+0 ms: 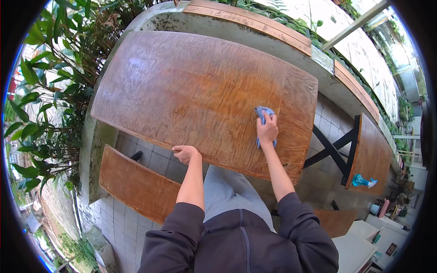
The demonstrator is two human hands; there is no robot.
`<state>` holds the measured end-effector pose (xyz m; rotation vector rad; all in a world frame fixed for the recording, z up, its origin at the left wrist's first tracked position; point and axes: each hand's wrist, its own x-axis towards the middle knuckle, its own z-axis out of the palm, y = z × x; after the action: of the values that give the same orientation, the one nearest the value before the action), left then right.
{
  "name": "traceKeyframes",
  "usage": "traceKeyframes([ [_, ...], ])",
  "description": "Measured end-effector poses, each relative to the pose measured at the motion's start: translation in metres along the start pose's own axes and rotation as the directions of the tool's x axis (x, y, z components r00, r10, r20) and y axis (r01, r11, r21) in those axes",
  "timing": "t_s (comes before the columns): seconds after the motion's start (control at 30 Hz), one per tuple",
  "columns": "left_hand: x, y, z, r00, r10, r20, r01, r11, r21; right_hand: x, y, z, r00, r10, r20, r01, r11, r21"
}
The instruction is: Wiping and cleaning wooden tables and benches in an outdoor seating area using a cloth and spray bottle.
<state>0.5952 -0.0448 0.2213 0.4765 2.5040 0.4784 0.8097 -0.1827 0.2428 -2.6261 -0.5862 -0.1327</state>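
Note:
A worn wooden tabletop (211, 102) spreads out before me, paler and duller on its left part and a deeper orange-brown towards the middle and right. On its right part my right hand (268, 131) presses a bunched blue cloth (264, 111) against the wood. The cloth pokes out above and below my fingers. At the table's near edge, my left hand (187, 154) grips the rim, its fingers curled at the edge and partly hidden. A grain mark or knot (181, 111) shows on the surface between the hands.
A wooden bench (136, 184) stands at near left. To the right, a second wooden table (370, 153) with black crossed legs (333, 150) carries a blue spray bottle (362, 181). Behind runs a concrete ledge (239, 37) with wooden seat boards (252, 22). Leafy plants (44, 102) crowd the left.

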Motion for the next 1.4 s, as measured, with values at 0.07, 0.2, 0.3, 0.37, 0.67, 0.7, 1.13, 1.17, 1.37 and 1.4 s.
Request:
traceKeyframes([
  [0.07, 0.002, 0.001, -0.003, 1.000, -0.018, -0.018, 0.018, 1.000, 0.010, -0.037, -0.017, -0.005, 0.978, -0.187, 0.093, 0.179, 0.980, 0.085],
  [0.2, 0.003, 0.003, -0.007, 0.993, -0.015, -0.116, 0.018, 0.999, 0.031, -0.145, -0.032, -0.025, 0.810, -0.474, 0.346, 0.409, 0.879, 0.247],
  [0.3, -0.003, 0.004, -0.005, 0.991, 0.000, -0.130, 0.015, 0.993, 0.116, -0.146, -0.013, -0.034, 0.621, -0.708, 0.337, 0.583, 0.704, 0.407],
  [0.37, 0.001, 0.002, -0.003, 0.984, 0.009, -0.177, 0.015, 0.991, 0.134, -0.115, -0.007, -0.030, 0.560, -0.772, 0.300, 0.655, 0.635, 0.409],
  [0.67, -0.016, 0.009, -0.002, 0.991, -0.003, -0.132, 0.023, 0.989, 0.146, 0.029, -0.047, 0.026, 0.921, -0.360, 0.148, 0.344, 0.931, 0.121],
  [0.7, -0.012, 0.008, -0.002, 0.990, -0.012, -0.144, 0.033, 0.989, 0.143, 0.024, -0.057, 0.029, 0.959, -0.260, 0.110, 0.253, 0.964, 0.079],
  [1.13, -0.006, 0.005, -0.002, 0.979, -0.005, -0.204, 0.036, 0.988, 0.152, -0.090, -0.047, -0.007, 0.443, -0.842, 0.307, 0.727, 0.538, 0.426],
  [1.17, -0.006, 0.006, -0.002, 0.983, -0.024, -0.181, 0.051, 0.988, 0.145, -0.071, -0.048, 0.001, 0.501, -0.821, 0.274, 0.725, 0.571, 0.385],
  [1.37, -0.002, 0.002, 0.004, 0.977, 0.027, -0.212, 0.019, 0.977, 0.212, 0.009, -0.087, 0.037, 0.872, -0.438, 0.219, 0.402, 0.895, 0.191],
  [1.4, -0.005, 0.002, 0.004, 0.978, 0.032, -0.205, 0.014, 0.976, 0.217, 0.002, -0.091, 0.038, 0.906, -0.375, 0.195, 0.346, 0.923, 0.168],
])
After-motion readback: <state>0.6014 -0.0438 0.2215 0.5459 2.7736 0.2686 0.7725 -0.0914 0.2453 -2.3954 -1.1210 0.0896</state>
